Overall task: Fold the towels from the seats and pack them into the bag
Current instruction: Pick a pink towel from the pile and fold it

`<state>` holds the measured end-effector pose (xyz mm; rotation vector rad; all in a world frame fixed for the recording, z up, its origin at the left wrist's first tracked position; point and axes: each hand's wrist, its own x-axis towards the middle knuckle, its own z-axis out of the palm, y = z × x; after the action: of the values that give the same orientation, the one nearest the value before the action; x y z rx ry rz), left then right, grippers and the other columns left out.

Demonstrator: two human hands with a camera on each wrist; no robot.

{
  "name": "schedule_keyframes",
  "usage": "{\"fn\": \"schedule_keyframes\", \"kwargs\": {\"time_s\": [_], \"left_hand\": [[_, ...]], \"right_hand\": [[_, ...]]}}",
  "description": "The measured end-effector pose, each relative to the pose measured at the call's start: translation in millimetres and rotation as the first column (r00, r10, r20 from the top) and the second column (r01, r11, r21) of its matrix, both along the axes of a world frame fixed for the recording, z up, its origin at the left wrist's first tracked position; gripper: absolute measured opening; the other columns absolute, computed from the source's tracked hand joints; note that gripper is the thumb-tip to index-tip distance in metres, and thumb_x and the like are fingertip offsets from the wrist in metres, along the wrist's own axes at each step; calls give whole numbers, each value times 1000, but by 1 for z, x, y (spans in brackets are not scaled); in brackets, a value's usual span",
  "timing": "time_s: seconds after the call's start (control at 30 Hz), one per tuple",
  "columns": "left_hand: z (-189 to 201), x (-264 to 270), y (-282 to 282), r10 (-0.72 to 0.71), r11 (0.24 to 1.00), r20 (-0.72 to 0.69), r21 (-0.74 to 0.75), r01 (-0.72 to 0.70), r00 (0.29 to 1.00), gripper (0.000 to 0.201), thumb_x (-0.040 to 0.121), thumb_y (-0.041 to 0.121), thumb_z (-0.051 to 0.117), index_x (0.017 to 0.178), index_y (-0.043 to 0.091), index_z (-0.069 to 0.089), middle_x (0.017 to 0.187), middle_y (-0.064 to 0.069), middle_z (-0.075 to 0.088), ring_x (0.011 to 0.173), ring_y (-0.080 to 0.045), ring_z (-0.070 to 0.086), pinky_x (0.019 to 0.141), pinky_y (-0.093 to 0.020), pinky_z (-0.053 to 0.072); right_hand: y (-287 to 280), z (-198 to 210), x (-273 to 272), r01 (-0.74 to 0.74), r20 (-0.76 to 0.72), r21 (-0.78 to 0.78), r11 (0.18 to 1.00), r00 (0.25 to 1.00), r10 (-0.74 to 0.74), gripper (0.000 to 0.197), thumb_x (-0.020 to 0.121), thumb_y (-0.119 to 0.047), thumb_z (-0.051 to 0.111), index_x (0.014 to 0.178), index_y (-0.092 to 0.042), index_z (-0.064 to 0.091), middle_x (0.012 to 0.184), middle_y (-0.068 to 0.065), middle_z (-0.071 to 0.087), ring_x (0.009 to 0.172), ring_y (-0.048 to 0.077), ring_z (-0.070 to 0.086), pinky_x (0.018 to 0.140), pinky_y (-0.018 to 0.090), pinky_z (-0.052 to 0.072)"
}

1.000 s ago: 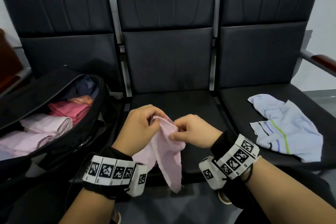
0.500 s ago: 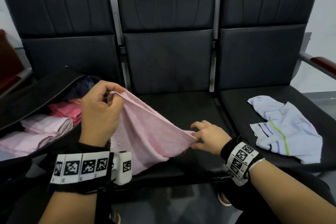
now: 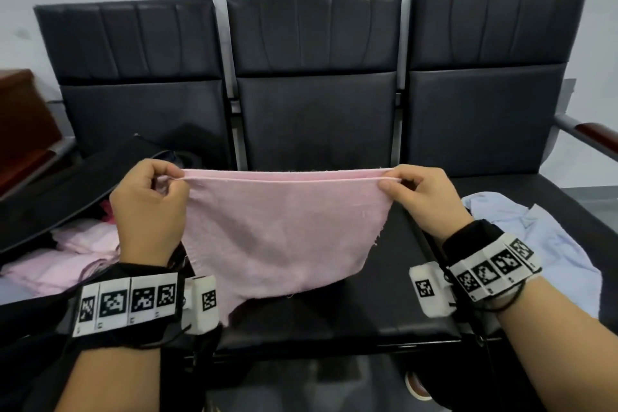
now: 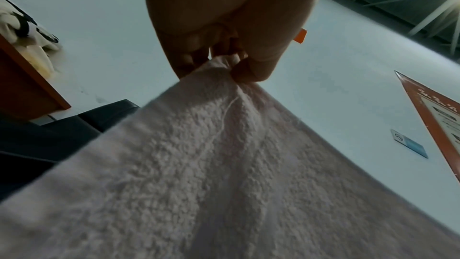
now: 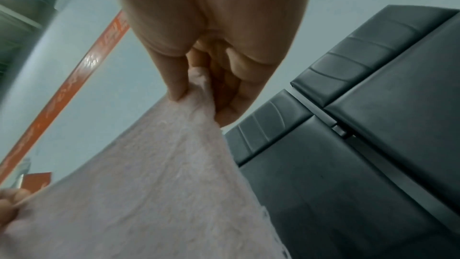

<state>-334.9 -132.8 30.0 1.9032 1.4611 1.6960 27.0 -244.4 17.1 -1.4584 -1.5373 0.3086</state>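
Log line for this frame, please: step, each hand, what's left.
step: pink towel held spread above middle seat | left hand: pinches top corner | right hand: pinches other top corner | remaining: striped towel on right seat | bag: open

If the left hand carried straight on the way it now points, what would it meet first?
The left hand points up and away from the person, pinching the pink towel by a top corner. Straight on, it would probably meet the backrest of the left seat first, passing over the open bag; depth is unclear.
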Motion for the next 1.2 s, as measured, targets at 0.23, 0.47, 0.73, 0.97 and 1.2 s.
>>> {"fn": "schedule_keyframes", "kwargs": {"time_s": [0.23, 0.47, 0.73, 0.97, 1.2], "left_hand": [[7, -2, -5, -27, 997, 59, 80, 23, 998, 19, 76, 6, 49, 84, 18, 62, 72, 11, 56, 61, -3, 48, 59, -12, 38], [18, -7, -9, -11, 989, 102, 146, -3, 995, 29, 76, 7, 49, 93, 27, 63, 79, 17, 58, 67, 3, 52, 64, -8, 39], [-6, 14, 23, -43, 992, 62, -113, 50, 997, 22, 84, 2, 52, 91, 17, 67, 88, -4, 68, 81, -26, 62, 74, -33, 50], [21, 16, 43, -153, 988, 148, 21, 152, 977, 25, 88, 11, 53, 89, 33, 64, 86, 12, 67, 78, -7, 62, 76, -32, 54], [-11, 8, 28, -254, 966, 186, 1, 258, 949, 25, 84, 11, 53, 85, 34, 64, 84, 13, 67, 76, -7, 61, 72, -23, 50]], "right_hand": [[-12, 20, -8, 51, -110, 231, 972, 994, -26, 27, 90, -13, 71, 90, -40, 73, 90, -22, 74, 85, -2, 69, 73, 9, 48], [-25, 32, -10, 87, -165, 312, 946, 986, -37, 11, 92, -25, 69, 92, -36, 71, 75, -13, 71, 60, 3, 63, 53, 14, 48], [20, 11, -6, 176, -359, 49, 983, 922, -147, 18, 94, -14, 64, 79, -23, 70, 70, -3, 66, 64, 20, 65, 56, 33, 60], [34, 36, 2, 180, -388, 252, 951, 919, -71, 10, 93, -16, 62, 90, -22, 70, 99, 1, 76, 99, 17, 70, 89, 34, 56], [-5, -12, 1, 170, -369, 247, 954, 927, -69, 16, 94, -18, 60, 85, -29, 66, 79, -15, 65, 74, 0, 56, 70, 13, 45]]}}
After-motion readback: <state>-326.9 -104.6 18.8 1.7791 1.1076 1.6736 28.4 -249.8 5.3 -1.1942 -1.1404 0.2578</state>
